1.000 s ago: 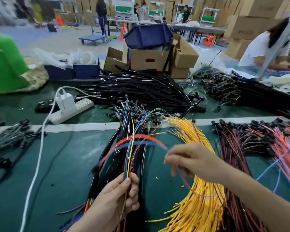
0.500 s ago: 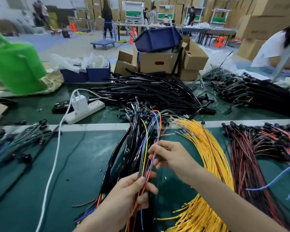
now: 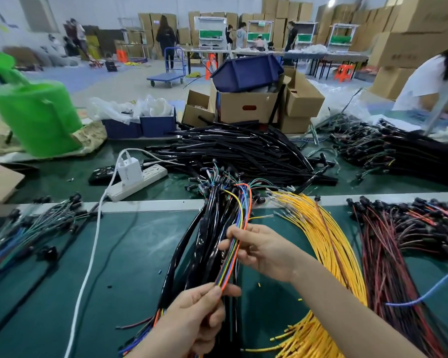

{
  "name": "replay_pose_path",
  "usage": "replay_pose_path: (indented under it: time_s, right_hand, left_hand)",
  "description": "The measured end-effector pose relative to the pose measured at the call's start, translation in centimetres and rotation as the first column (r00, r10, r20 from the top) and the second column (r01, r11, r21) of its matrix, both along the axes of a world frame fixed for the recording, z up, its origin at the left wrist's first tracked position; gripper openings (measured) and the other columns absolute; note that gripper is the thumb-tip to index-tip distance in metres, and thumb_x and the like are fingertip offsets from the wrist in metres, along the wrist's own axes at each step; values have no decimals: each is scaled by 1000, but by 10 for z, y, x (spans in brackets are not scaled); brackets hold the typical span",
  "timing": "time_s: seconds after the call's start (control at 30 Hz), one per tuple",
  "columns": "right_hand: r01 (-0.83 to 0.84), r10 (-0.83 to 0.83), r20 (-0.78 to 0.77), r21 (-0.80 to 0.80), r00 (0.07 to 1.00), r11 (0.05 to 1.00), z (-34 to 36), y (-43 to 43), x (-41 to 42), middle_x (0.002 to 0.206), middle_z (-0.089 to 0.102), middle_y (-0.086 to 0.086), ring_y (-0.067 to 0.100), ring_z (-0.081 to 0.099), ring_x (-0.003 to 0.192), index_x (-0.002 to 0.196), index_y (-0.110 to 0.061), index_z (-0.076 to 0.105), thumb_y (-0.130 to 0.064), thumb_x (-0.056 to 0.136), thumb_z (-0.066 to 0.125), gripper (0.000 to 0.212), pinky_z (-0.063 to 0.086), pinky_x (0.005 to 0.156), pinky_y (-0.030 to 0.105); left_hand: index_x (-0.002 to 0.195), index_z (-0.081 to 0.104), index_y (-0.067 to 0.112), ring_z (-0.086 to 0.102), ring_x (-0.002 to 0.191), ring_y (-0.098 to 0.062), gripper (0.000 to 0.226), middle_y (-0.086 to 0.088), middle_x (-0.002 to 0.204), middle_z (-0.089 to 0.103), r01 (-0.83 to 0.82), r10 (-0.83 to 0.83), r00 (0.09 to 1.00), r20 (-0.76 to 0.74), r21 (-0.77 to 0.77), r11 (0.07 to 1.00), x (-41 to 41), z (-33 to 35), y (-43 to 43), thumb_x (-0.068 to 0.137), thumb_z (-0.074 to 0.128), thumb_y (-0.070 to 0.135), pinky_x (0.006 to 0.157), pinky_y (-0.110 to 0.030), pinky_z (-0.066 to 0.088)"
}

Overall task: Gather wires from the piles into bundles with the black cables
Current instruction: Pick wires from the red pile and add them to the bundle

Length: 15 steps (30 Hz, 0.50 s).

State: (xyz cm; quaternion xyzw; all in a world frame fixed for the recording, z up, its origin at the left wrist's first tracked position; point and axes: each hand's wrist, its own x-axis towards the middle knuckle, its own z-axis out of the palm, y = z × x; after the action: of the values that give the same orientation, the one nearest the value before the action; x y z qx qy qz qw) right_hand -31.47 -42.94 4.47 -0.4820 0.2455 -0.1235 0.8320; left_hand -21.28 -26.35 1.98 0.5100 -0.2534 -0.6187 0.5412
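The coloured wires [image 3: 230, 262], a second ago arcing loose toward the piles on the right, now run as one tight band over the black cables [image 3: 207, 228] at the middle of the desk [image 3: 140, 254]. The fingers of the left hand [image 3: 194, 316] pinch the lower end of the wires, and the fingers of the right hand [image 3: 261, 250] grip them higher up. The yellow wire pile [image 3: 329, 241] lies just to the right, with the red wires [image 3: 388, 267] beyond it. A power strip [image 3: 140, 180] sits behind, to the left.

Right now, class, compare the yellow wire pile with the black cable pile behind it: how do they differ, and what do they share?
Colour: the yellow wire pile is yellow, the black cable pile glossy black. Thickness: the yellow wires are thin, the black cables thicker. Place: the yellow pile lies nearer, the black pile beyond the pale strip. Both lie loose on the green table.
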Motion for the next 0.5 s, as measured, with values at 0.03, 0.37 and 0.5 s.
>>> replay_pose_path:
  time_s: [0.03, 0.37, 0.5]
  right_hand:
    - [18, -18, 32, -23, 999, 1000, 3, -1, -2, 85, 72, 13, 7, 51, 47, 87, -9, 55, -22, 84, 57, 13, 40, 41, 11]
    - [61, -29, 152, -214, 988, 975, 11, 22, 1, 87, 71, 16, 18, 69, 78, 92, -7, 50, -1, 90, 53, 7, 55, 65, 22]
    - [98, -64, 180, -189, 982, 977, 5, 34, 7, 83, 67, 15, 15, 67, 75, 88, -4, 54, 4, 89, 55, 8, 54, 67, 20]
  left_hand:
    - [100, 73, 10, 23, 37, -8, 33, -3, 55, 41, -24, 25, 998, 63, -11, 1000, 4, 0, 5, 82, 52, 28, 36, -12, 21]
    - [81, 75, 3, 21, 38, -6, 34, -3, 51, 32, -429, 459, 858, 231, -169, 887, 12, -5, 10, 96, 45, 8, 35, -12, 19]
    - [81, 75, 9, 26, 40, -5, 35, 3, 48, 34, -491, 547, 784, 295, -246, 836, 12, -2, 0, 97, 45, 14, 36, -14, 23]
